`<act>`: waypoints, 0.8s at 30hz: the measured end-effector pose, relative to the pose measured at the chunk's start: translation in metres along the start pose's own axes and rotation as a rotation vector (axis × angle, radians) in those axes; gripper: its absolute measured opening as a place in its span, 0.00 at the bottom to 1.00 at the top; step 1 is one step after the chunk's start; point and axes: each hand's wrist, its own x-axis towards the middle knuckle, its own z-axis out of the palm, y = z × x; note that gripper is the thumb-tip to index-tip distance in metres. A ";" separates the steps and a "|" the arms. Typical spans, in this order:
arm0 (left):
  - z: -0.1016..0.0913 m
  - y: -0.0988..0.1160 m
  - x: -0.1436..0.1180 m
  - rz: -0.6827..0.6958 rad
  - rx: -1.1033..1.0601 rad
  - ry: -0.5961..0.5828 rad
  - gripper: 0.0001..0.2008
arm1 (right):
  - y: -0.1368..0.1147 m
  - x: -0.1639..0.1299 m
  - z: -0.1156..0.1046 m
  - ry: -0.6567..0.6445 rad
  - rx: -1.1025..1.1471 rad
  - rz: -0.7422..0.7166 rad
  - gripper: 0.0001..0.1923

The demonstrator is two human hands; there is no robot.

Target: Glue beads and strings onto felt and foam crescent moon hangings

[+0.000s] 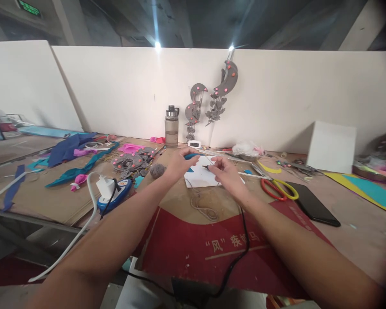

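Note:
A thin grey strand of yarn (209, 159) runs between my hands above a white sheet (199, 179). My left hand (183, 164) is closed with thumb and forefinger near the strand's left end. Opposite it, my right hand (224, 171) pinches the strand's other end. A small dark pointed tip (205, 166) shows beside my right thumb; whether I hold it is unclear. Loose yarn (209, 213) trails off the sheet onto the board in a loop. Left of my left hand sits a grey yarn ball (157, 171). Blue pieces (191, 157) lie partly behind my left fingers.
Scissors (278, 189) and a phone (313, 204) lie at right. A bottle (171, 126) stands behind. A power strip (116, 193), grey pieces with pink dots (133, 162) and coloured cloth occupy the left. A black cable (244, 231) crosses the red board (186, 244).

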 end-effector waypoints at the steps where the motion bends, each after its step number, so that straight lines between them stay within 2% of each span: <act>1: -0.004 -0.001 0.002 0.029 0.013 0.031 0.08 | -0.001 0.002 -0.003 -0.051 -0.011 0.027 0.18; 3: -0.011 -0.004 0.007 0.081 0.054 0.071 0.09 | -0.005 0.007 -0.011 -0.096 -0.068 0.059 0.17; 8: -0.016 -0.012 0.007 0.183 0.315 0.197 0.05 | -0.009 0.016 -0.050 0.114 -0.394 -0.032 0.13; 10: -0.014 -0.014 0.005 0.202 0.393 0.212 0.03 | -0.005 0.016 -0.065 0.131 -0.574 0.016 0.12; 12: -0.012 -0.016 0.004 0.224 0.459 0.191 0.03 | 0.000 0.014 -0.072 0.071 -0.746 0.116 0.13; 16: -0.009 -0.022 0.001 0.332 0.622 0.126 0.04 | 0.014 0.008 -0.062 -0.126 -0.990 0.282 0.29; 18: -0.009 -0.024 0.000 0.401 0.717 0.098 0.05 | 0.021 0.008 -0.049 -0.083 -1.126 0.298 0.35; 21: -0.009 -0.023 -0.003 0.494 0.883 0.082 0.04 | 0.030 0.010 -0.035 -0.046 -1.196 0.314 0.36; 24: -0.008 -0.021 -0.005 0.578 1.004 0.043 0.03 | 0.035 0.010 -0.033 -0.061 -1.136 0.351 0.31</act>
